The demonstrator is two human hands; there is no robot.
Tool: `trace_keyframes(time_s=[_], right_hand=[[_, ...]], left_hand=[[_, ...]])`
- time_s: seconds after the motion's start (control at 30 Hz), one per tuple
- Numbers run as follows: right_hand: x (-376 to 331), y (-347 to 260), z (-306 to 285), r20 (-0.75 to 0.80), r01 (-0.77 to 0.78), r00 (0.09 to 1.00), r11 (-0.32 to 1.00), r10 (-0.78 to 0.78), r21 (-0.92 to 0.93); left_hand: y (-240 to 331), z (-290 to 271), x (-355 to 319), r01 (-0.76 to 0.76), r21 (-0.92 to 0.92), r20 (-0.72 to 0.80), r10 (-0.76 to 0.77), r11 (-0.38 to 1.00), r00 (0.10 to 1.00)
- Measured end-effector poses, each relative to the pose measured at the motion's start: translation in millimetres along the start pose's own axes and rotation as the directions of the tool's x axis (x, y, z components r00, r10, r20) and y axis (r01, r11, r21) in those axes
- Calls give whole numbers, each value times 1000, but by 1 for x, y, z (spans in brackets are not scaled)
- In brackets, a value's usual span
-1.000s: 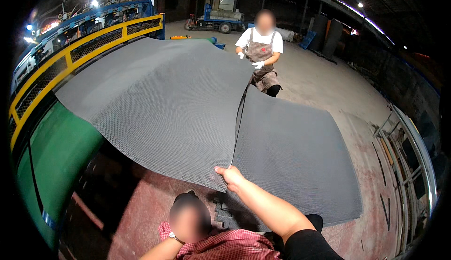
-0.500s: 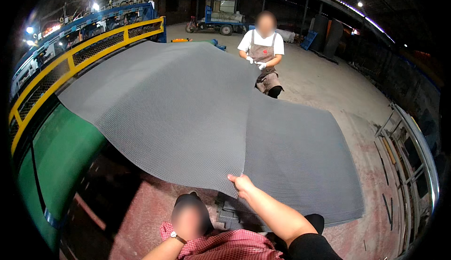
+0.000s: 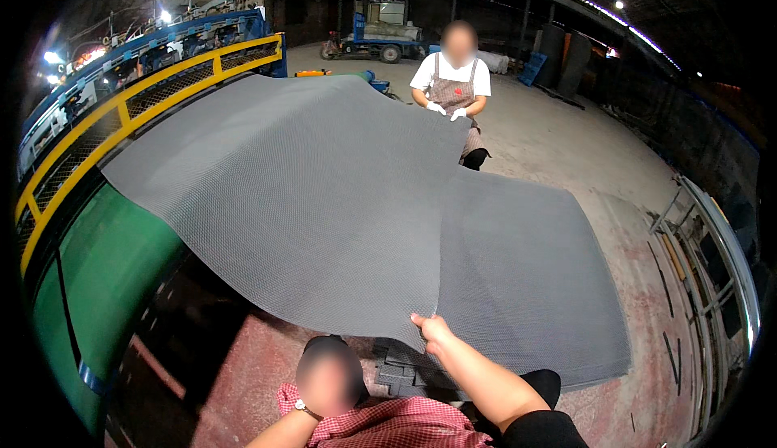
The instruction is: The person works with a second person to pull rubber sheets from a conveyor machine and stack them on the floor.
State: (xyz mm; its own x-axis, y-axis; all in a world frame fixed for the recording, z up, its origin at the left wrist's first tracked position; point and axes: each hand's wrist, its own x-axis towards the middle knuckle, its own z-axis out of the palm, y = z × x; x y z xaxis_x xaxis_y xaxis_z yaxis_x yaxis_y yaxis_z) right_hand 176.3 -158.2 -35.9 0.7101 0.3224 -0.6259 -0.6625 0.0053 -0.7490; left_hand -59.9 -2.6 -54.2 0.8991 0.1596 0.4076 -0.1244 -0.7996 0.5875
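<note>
My right hand grips the near corner of a large grey mesh sheet, which is lifted and bowed. The sheet partly overlaps a second grey mesh sheet lying flat on the floor to the right. At the far end a co-worker in a white shirt, apron and white gloves holds the sheet's far corner. My left hand is out of view.
A person in a red checked shirt wearing a wristwatch is close at the lower edge. A green machine body with a yellow railing runs along the left. A metal frame stands on the right. A vehicle is parked at the back.
My right hand has moved right and slightly toward me with the sheet's corner. The lifted sheet now lies further over the flat one.
</note>
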Motion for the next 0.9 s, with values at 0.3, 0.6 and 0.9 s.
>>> trace_keyframes(time_s=[0.3, 0.6, 0.9], right_hand=[[-13, 7, -18, 18, 39, 999, 992, -42, 124], [-54, -25, -31, -67, 63, 996, 983, -52, 175], [-76, -59, -80, -150, 207, 974, 940, -171, 272]], left_hand=[[-14, 10, -9, 82, -171, -120, -103, 982, 987], [-27, 15, -13, -14, -98, -253, -11, 995, 967], [-21, -62, 45, 237, 304, -277, -152, 923, 949]])
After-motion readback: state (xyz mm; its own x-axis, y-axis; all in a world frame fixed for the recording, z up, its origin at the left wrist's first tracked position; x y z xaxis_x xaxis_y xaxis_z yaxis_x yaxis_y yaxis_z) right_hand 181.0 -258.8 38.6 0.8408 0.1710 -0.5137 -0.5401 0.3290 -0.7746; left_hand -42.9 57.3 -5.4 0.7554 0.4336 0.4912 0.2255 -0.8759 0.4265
